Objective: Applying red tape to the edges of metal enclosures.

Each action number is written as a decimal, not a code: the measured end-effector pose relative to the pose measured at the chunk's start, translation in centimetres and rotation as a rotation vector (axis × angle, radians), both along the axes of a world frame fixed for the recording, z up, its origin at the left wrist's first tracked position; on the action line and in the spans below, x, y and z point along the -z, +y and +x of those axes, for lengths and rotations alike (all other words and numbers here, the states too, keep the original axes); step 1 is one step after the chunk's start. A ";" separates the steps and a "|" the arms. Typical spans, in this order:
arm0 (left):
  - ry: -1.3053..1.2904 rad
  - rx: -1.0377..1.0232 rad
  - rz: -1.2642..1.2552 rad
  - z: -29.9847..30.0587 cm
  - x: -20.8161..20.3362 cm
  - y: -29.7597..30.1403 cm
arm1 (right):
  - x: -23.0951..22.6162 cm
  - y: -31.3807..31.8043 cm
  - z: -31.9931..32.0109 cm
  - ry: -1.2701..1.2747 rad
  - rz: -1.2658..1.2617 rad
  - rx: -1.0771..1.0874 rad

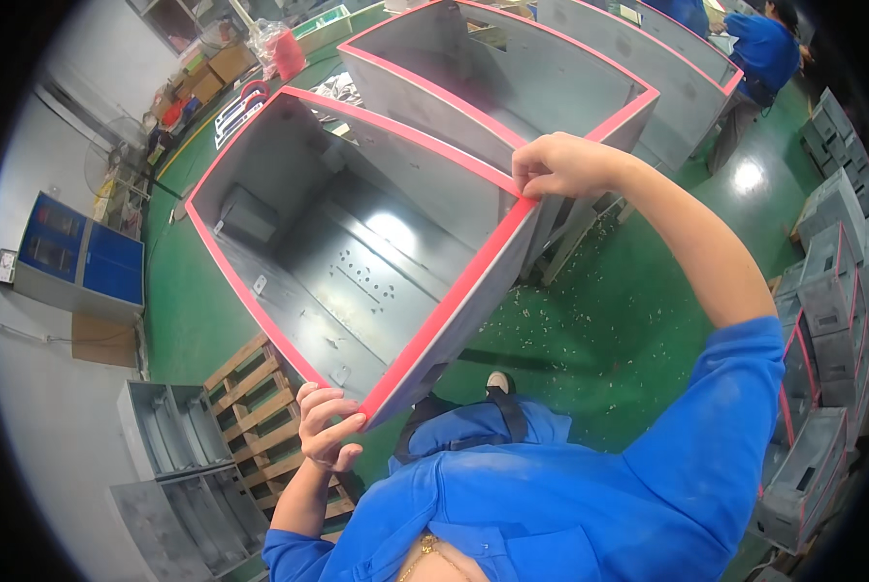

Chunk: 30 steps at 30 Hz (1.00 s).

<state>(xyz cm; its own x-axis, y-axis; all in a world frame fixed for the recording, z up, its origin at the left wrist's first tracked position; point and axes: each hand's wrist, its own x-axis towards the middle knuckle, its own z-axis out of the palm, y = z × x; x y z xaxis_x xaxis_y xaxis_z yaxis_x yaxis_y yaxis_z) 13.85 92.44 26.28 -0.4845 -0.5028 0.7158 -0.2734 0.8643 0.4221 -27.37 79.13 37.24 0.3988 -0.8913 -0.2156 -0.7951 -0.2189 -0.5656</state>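
A large grey metal cabinet shell (454,359) stands in front of me, its open side facing up, with pink tape (434,325) along the rim. At the near left corner, my left hand (326,425) has its bent fingers against the end of the near strip, the thumb a little apart. Across at the right corner, my right hand (562,167) is closed in a pinch on the tape, its fingertips curled down over the rim. The strip between both hands lies along the edge nearest me. Inside the shell are a row of holes and a small box-shaped part.
Another pink-taped cabinet shell (434,92) stands just beyond, with more behind it. A wooden pallet (260,417) and grey metal cases (177,427) are at the left. Grey housings (827,320) are stacked at the right. A person in blue (762,53) is at the far right.
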 end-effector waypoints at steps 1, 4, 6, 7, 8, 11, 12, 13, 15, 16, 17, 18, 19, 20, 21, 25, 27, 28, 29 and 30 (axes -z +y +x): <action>-0.002 -0.003 0.001 0.0 0.0 0.1 | 0.2 -0.1 -0.1 -0.006 -0.005 -0.007; -0.008 -0.008 0.006 0.0 -0.1 0.1 | 0.5 -0.4 -0.3 -0.014 -0.011 -0.016; -0.009 -0.012 0.010 -0.1 -0.2 0.2 | 0.5 -0.4 -0.3 -0.006 -0.001 -0.010; -0.009 -0.014 0.013 -0.1 -0.2 0.2 | 0.5 -0.5 -0.2 -0.015 -0.004 -0.021; -0.010 -0.018 0.013 -0.1 -0.2 0.2 | 0.5 -0.5 -0.2 -0.023 -0.008 -0.032; -0.007 -0.020 0.013 -0.1 -0.1 0.2 | 0.6 -0.5 -0.3 -0.038 -0.015 -0.046; -0.006 -0.019 0.012 0.0 -0.1 0.2 | 0.6 -0.5 -0.3 -0.044 -0.017 -0.049; -0.005 -0.019 0.010 0.0 -0.1 0.2 | 0.5 -0.4 -0.3 -0.037 -0.017 -0.043; -0.008 -0.023 0.011 0.0 -0.1 0.2 | 0.1 -0.1 -0.1 -0.022 -0.017 -0.031; -0.009 -0.024 0.011 0.0 0.0 0.2 | 0.1 -0.2 -0.1 -0.022 -0.019 -0.034; -0.009 -0.023 0.008 0.0 0.0 0.2 | 0.2 -0.3 -0.2 -0.022 -0.020 -0.036; -0.009 -0.022 0.007 0.1 0.0 0.2 | 0.3 -0.4 -0.3 -0.022 -0.020 -0.039; -0.008 -0.021 0.005 0.0 0.0 0.2 | 0.3 -0.4 -0.3 -0.031 -0.019 -0.048; -0.009 -0.020 0.004 0.0 0.0 0.1 | 0.2 -0.4 -0.4 -0.040 -0.017 -0.057; -0.010 -0.020 0.004 0.0 0.0 0.2 | 0.2 -0.5 -0.4 -0.048 -0.015 -0.067; 0.001 -0.016 0.000 0.2 0.2 0.1 | 0.3 -0.6 -0.4 -0.059 0.019 -0.057; -0.004 -0.021 0.004 0.2 0.2 0.1 | 0.2 -0.5 -0.3 -0.050 0.014 -0.053; -0.007 -0.023 0.006 0.2 0.2 0.1 | 0.1 -0.5 -0.2 -0.049 0.018 -0.047; -0.004 -0.020 0.007 0.2 0.2 0.2 | 0.0 -0.4 -0.2 -0.049 0.023 -0.042; -0.003 -0.018 0.009 0.2 0.2 0.1 | 0.0 -0.5 -0.2 -0.050 0.028 -0.037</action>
